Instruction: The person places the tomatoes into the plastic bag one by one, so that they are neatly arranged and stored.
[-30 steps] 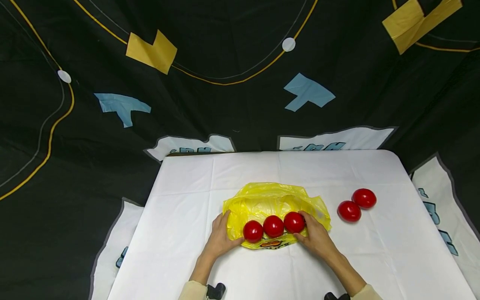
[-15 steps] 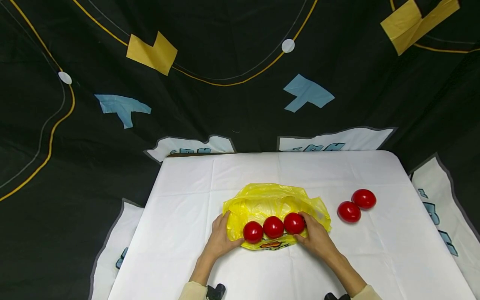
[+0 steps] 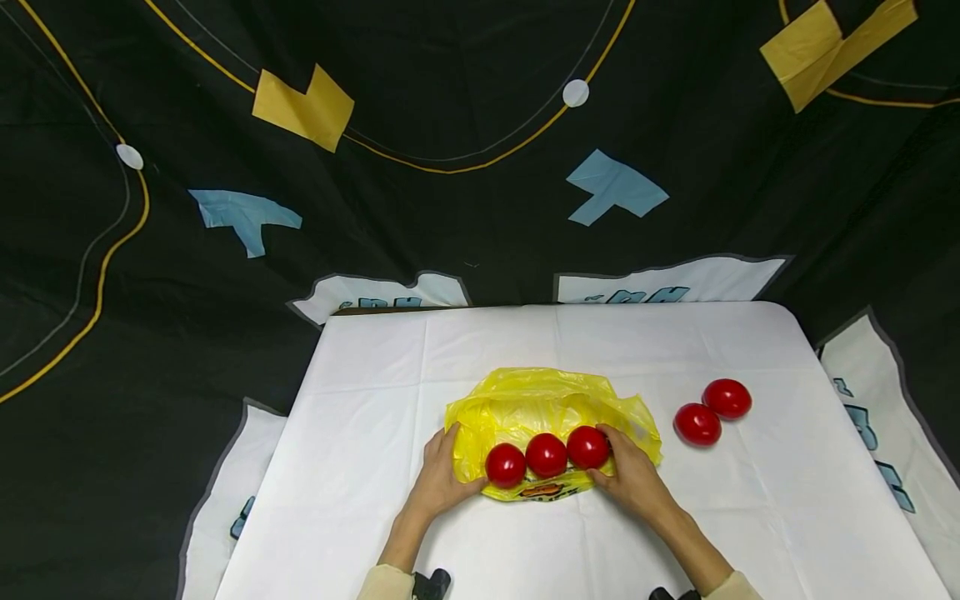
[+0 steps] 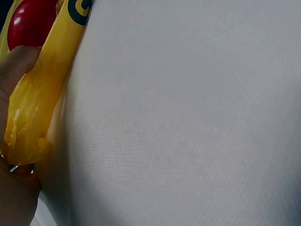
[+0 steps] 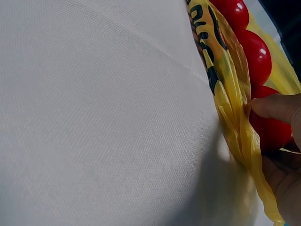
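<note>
A crumpled yellow plastic bag [image 3: 540, 387] lies at the middle of the white-covered table. Along its near side sits a row of three smooth, glossy red balls: a left ball [image 3: 506, 465], a middle ball [image 3: 546, 455] and a right ball [image 3: 588, 447]. My left hand [image 3: 442, 475] grips the bag's left side. In the left wrist view the thumb [image 4: 21, 66] lies over the plastic against the left ball. My right hand [image 3: 632, 475] holds the right ball, thumb in front and fingers behind. The bag's printed near edge [image 5: 225, 94] stands up beside that thumb in the right wrist view.
Two more glossy red balls, a nearer one [image 3: 697, 425] and a farther one [image 3: 727, 398], lie together on the tablecloth [image 3: 750, 500] to the right of the bag. A black curtain [image 3: 465, 217] with yellow and blue patches hangs behind the table.
</note>
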### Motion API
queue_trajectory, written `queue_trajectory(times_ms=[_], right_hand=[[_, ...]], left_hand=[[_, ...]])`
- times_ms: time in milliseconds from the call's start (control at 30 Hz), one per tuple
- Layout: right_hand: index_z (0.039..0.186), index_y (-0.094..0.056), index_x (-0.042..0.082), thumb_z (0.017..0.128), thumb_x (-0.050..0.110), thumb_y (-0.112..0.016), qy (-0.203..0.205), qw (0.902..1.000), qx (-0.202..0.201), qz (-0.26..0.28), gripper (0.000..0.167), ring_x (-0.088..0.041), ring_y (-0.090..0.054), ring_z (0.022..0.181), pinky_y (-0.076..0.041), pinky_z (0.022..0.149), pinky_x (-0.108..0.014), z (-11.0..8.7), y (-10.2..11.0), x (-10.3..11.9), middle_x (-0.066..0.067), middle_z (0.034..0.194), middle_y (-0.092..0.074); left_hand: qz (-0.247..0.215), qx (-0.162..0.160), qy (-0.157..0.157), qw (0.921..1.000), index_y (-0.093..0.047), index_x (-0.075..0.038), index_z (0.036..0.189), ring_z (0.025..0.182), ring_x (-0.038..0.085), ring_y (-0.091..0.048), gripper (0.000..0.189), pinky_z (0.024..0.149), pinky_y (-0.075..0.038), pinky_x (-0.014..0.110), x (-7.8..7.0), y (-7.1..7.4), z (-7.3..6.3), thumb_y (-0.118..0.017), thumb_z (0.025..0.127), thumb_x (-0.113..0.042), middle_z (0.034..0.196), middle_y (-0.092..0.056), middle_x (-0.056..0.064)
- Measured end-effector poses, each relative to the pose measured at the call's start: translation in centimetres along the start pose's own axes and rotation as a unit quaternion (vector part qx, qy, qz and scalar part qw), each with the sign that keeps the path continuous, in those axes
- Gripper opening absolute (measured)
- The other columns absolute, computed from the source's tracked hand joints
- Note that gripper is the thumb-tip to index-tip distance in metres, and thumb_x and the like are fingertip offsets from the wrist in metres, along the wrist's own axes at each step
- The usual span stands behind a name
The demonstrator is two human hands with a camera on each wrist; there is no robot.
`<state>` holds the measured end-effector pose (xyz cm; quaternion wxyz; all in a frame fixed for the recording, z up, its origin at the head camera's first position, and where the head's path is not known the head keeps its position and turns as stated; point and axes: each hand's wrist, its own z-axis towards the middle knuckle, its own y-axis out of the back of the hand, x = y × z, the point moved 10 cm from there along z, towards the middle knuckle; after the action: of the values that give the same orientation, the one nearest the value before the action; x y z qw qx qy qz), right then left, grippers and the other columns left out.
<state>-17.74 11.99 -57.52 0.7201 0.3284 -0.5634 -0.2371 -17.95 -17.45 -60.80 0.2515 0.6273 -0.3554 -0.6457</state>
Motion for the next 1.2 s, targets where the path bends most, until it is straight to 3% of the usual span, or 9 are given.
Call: queue_trajectory(times_ms=[500, 1200], right_hand=[[0.130, -0.048, -0.003, 0.070, 0.015, -0.084, -0.004, 0.9999, -0.012, 0.012, 0.073, -0.029, -0.060, 0.102, -0.050, 0.087, -0.043, -0.3, 1.2, 0.1, -0.017, 0.120, -0.058], [0.128, -0.051, 0.001, 0.073, 0.015, -0.082, 0.006, 0.9985, -0.034, 0.044, 0.065, -0.025, -0.062, 0.102, -0.052, 0.085, -0.035, -1.0, 4.0, 1.5, -0.012, 0.120, -0.059]], left_hand=[[-0.001, 0.002, 0.005, 1.0000, -0.028, -0.002, 0.147, 0.133, 0.034, -0.028, 0.103, 0.102, -0.037, 0.049, -0.1, 0.1, -0.1, -0.080, 0.068, -0.044, 0.145, -0.029, 0.021], [0.004, 0.004, 0.010, 0.9999, -0.027, -0.003, 0.147, 0.134, 0.034, -0.027, 0.105, 0.103, -0.037, 0.049, 0.1, -0.1, 0.0, -0.080, 0.067, -0.045, 0.146, -0.028, 0.020]])
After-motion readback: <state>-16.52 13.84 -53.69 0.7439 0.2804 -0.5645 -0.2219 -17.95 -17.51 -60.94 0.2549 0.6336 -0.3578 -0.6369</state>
